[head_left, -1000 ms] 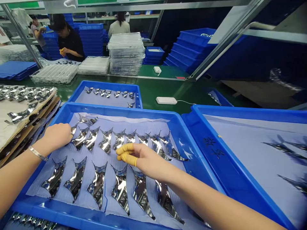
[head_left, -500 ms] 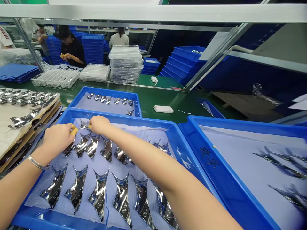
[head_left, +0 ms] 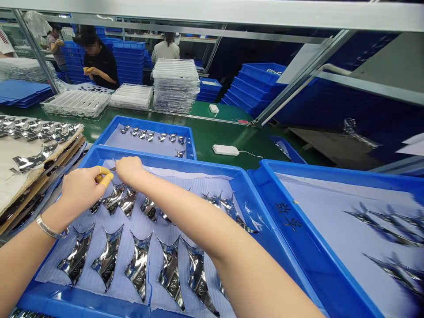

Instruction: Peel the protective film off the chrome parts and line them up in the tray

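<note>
My left hand (head_left: 81, 187), with yellow finger covers and a silver bracelet at the wrist, has its fingers pinched together at the far left of a paper-lined blue tray (head_left: 243, 176). Whatever those fingers hold is hidden. Right beside them, my right hand (head_left: 130, 169) is closed on a shiny chrome part, which it mostly covers; just a thin piece shows. Below the hands lie similar curved, pointed chrome parts (head_left: 137, 265) in rows on the white paper (head_left: 122, 238). My right forearm crosses over some of them.
A smaller blue tray (head_left: 194, 143) with chrome pieces stands behind. Another blue tray (head_left: 270, 187) adjoins at right. Layered boards (head_left: 49, 176) bearing chrome parts are at left. A white corded device (head_left: 225, 150) lies on the green table. Clear plastic trays (head_left: 175, 86) and co-workers are beyond.
Both hands have shifted slightly; the right has moved left and up, nearer my left fingertips. The chrome part between them is now largely hidden.
</note>
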A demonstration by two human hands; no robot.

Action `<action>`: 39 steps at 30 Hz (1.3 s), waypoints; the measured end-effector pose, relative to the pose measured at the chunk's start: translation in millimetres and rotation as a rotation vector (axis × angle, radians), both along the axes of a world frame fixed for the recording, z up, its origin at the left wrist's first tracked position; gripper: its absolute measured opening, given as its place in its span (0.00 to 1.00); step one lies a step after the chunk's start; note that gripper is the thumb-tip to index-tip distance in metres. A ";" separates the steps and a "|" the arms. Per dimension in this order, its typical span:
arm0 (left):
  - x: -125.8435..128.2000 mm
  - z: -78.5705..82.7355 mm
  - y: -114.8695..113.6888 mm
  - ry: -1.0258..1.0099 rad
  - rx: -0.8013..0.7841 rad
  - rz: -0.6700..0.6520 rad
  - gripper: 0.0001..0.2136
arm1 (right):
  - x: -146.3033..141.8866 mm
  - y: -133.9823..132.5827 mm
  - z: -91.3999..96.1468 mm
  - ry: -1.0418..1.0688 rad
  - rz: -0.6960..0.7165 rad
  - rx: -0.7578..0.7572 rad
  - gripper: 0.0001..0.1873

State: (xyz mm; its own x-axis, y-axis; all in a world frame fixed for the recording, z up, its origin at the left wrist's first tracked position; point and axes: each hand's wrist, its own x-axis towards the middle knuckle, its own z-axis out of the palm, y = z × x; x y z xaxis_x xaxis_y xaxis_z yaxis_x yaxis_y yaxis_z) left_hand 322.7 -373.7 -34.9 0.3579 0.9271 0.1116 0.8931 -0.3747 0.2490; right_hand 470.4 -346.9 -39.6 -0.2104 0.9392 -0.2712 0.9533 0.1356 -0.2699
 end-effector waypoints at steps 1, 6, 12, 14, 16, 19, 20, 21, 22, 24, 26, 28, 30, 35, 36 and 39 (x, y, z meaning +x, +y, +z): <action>-0.9 -0.9 -0.5 -0.065 0.011 0.005 0.20 | 4.5 -3.2 3.9 0.003 -0.038 0.028 0.15; -2.5 -1.9 -5.3 -0.416 0.028 -0.017 0.23 | 51.3 -41.9 29.4 0.159 -0.172 0.129 0.08; 15.3 -6.3 -36.0 -0.603 -0.234 -0.248 0.33 | 98.3 -133.5 34.6 0.756 -0.291 0.049 0.08; 25.1 -12.1 -56.1 -0.591 -0.318 -0.365 0.32 | 100.0 -163.2 28.2 1.141 -0.358 -0.024 0.08; 33.4 -18.9 -77.1 -0.581 -0.309 -0.486 0.29 | 97.8 -187.3 22.2 1.326 -0.391 -0.058 0.10; 40.4 -26.9 -101.3 -0.600 -0.191 -0.611 0.22 | 94.4 -212.0 17.3 1.295 -0.397 0.009 0.07; 41.5 -28.2 -106.1 -0.609 -0.154 -0.633 0.19 | 94.1 -217.6 16.8 1.259 -0.382 0.037 0.05; 42.3 -28.7 -109.2 -0.615 -0.124 -0.658 0.17 | 94.3 -222.2 16.8 1.232 -0.360 0.059 0.05; 43.0 -28.5 -110.7 -0.618 -0.097 -0.692 0.16 | 94.6 -225.9 16.9 1.213 -0.335 0.070 0.04; 44.8 -26.5 -110.4 -0.610 -0.054 -0.777 0.15 | 95.4 -231.3 17.4 1.193 -0.287 0.094 0.04; 47.0 -24.1 -107.9 -0.591 -0.026 -0.849 0.14 | 95.4 -234.5 17.5 1.174 -0.238 0.186 0.03; 48.9 -22.7 -105.6 -0.562 -0.017 -0.892 0.13 | 94.9 -236.1 17.1 1.142 -0.179 0.314 0.02; 50.2 -22.4 -104.9 -0.538 -0.031 -0.915 0.12 | 94.2 -237.0 16.6 1.110 -0.120 0.420 0.03; 50.2 -24.9 -107.5 -0.554 -0.105 -0.932 0.10 | 93.3 -238.7 13.8 1.035 -0.036 0.507 0.03; 49.4 -26.4 -107.6 -0.562 -0.126 -0.928 0.09 | 93.2 -238.8 12.8 1.014 -0.029 0.508 0.03; 46.4 -32.7 -105.7 -0.567 -0.153 -0.926 0.07 | 92.8 -239.0 9.2 0.963 -0.025 0.522 0.06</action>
State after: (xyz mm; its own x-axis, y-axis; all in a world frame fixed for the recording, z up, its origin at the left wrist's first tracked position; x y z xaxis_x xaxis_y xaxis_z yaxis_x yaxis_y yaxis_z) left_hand 369.1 -479.4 -67.6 0.8560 0.3437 0.3862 0.0226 -0.7712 0.6361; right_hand 563.2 -585.9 -30.4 -0.1000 0.8978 0.4288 0.3776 0.4330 -0.8185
